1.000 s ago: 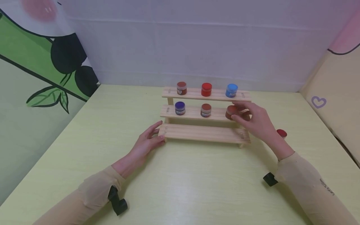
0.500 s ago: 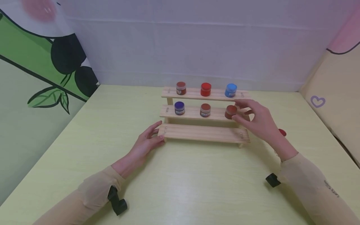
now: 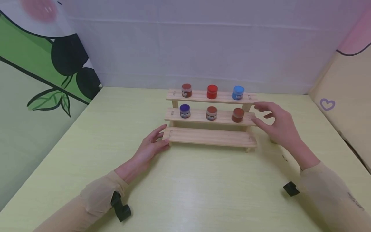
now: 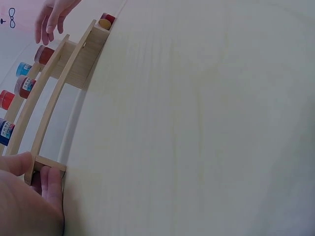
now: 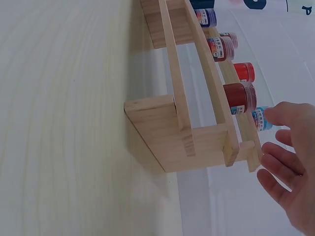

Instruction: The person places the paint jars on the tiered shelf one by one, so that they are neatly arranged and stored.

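Note:
A three-tier wooden rack (image 3: 208, 136) stands on the table, seen in all views. Its top shelf holds a brown-red paint jar (image 3: 186, 91), a bright red paint jar (image 3: 212, 92) and a blue paint jar (image 3: 238, 93). On the middle shelf are a dark purple-blue jar (image 3: 185, 111), a reddish-brown jar (image 3: 211, 113) and another reddish-brown jar (image 3: 237, 115) at the right. My left hand (image 3: 150, 145) grips the bottom shelf's left end between thumb and fingers. Beside the rack's right end, my right hand (image 3: 278, 125) hovers with loosely bent fingers, holding nothing.
Past the rack's right end, a red-and-yellow item (image 4: 106, 21), perhaps jars, sits on the table (image 3: 185, 193); in the head view my right hand mostly hides that area. A pale cloth wall (image 3: 203, 54) rises behind the rack. Dark wrist mounts hang below both sleeves.
My right hand has let go of the right-hand reddish-brown jar on the middle shelf and drawn away to the right. The left hand keeps its place on the rack.

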`<state>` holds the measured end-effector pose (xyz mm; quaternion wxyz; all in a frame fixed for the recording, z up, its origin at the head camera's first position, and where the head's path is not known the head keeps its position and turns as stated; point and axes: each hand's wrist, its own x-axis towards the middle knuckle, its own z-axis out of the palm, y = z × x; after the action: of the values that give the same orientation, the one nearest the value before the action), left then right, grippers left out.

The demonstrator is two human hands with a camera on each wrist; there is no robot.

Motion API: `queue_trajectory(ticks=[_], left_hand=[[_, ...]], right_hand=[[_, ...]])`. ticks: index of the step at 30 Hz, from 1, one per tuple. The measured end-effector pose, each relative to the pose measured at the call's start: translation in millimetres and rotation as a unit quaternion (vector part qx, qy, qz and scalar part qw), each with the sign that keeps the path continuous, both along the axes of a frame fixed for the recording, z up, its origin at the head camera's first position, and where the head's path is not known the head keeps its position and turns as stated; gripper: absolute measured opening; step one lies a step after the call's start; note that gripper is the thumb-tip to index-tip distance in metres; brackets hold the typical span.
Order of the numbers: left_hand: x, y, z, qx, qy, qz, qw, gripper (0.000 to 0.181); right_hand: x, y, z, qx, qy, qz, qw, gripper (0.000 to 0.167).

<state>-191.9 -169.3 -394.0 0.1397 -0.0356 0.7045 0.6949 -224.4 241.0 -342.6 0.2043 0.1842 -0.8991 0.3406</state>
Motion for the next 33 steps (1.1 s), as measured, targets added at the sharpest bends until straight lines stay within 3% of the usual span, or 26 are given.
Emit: queue_trajectory(ticks=[10,16,26,33], left_hand=[[-1.4,-0.9,-0.3,-0.002,-0.002,-0.001,1.0000,0.064],[-1.6,-1.2,-0.5,0.001,-0.002,0.000,1.0000,0.064],[-1.5,-1.3,-1.2,0.001,-0.001,-0.001,1.0000,0.064],[-2.3,-0.5,-1.7,-0.001,-0.005,0.000,1.0000,0.064]], right_hand=[[7.8,28.6,-7.1,0.027,-0.012,-0.023,0.9993,0.043],[14.0,45.2,-14.8,0.051,-0.011,-0.013,0.9985,0.039],[22.7,64.7,-26.0,0.082,-0.066,-0.017,0.9943,0.037],[26.0,74.2,-32.5,0.115,-0.065,-0.024,0.9910,0.030]])
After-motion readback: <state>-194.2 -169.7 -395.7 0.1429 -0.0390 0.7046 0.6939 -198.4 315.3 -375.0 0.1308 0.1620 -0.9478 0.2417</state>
